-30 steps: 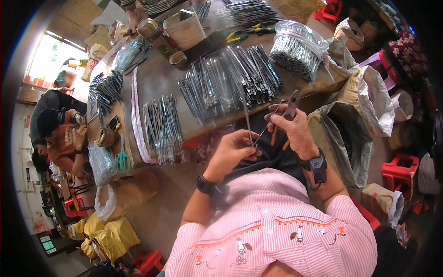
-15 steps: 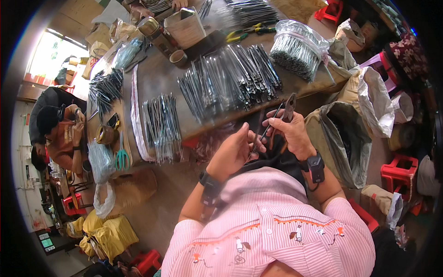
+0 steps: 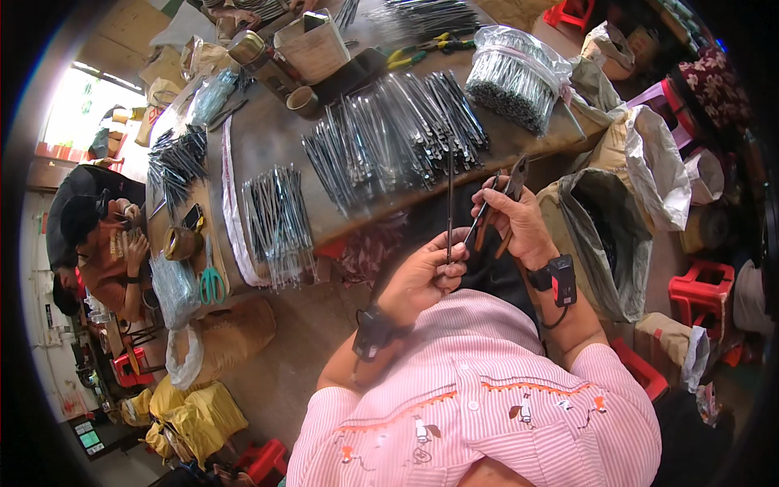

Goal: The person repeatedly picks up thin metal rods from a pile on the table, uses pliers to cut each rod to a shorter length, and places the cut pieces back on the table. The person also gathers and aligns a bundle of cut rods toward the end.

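My left hand (image 3: pixel 423 276) pinches a long thin metal rod (image 3: pixel 449 195) near its lower end and holds it upright above my lap. My right hand (image 3: pixel 514 221) grips a pair of pliers (image 3: pixel 501 201) by the handles, jaws pointing up and away, just right of the rod. Both wrists wear black bands, the right one with a red-and-black device (image 3: pixel 560 280). Straight ahead on the wooden bench (image 3: pixel 260 146) lie rows of similar metal rods (image 3: pixel 393 134).
A bagged bundle of rods (image 3: pixel 510 77) sits at the bench's right end, an open sack (image 3: pixel 604 235) beside my right arm. More rod piles (image 3: pixel 276 215), green scissors (image 3: pixel 211 282) and a tape roll (image 3: pixel 180 242) lie left. Another person (image 3: pixel 97 235) works at far left. Red stools (image 3: pixel 704 292) stand right.
My left hand has raised the rod from a slant beside the pliers to upright. Both hands have lifted slightly off my lap.
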The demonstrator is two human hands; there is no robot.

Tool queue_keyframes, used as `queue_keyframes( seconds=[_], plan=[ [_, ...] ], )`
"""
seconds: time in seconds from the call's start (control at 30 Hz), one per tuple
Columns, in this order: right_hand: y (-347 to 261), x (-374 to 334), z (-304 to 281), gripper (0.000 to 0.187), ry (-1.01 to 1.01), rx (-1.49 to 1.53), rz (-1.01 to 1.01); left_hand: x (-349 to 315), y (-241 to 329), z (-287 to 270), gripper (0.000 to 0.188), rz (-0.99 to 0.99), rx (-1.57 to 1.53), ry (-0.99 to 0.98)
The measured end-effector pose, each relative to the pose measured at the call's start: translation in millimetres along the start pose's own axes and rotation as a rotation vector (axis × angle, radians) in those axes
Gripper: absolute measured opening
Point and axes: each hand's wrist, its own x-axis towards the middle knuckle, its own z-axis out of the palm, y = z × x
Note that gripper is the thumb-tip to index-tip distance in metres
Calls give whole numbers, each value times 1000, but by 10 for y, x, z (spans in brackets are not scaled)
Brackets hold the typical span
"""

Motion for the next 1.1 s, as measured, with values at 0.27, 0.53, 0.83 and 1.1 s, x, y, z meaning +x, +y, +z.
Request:
queue_keyframes(
  seconds=[0.27,0.53,0.83,1.1],
  plan=[
    [120,83,-95,20,-16,126,126,-35,18,46,46,-65,-195,15],
    [240,97,-159,16,17,122,200,14,-16,-64,37,-113,-405,21],
    [286,129,-171,19,2,120,223,-1,-13,-157,34,-125,-404,-48],
    [306,129,-148,20,-53,174,204,-11,-3,-130,29,-161,-456,-40]
  ],
)
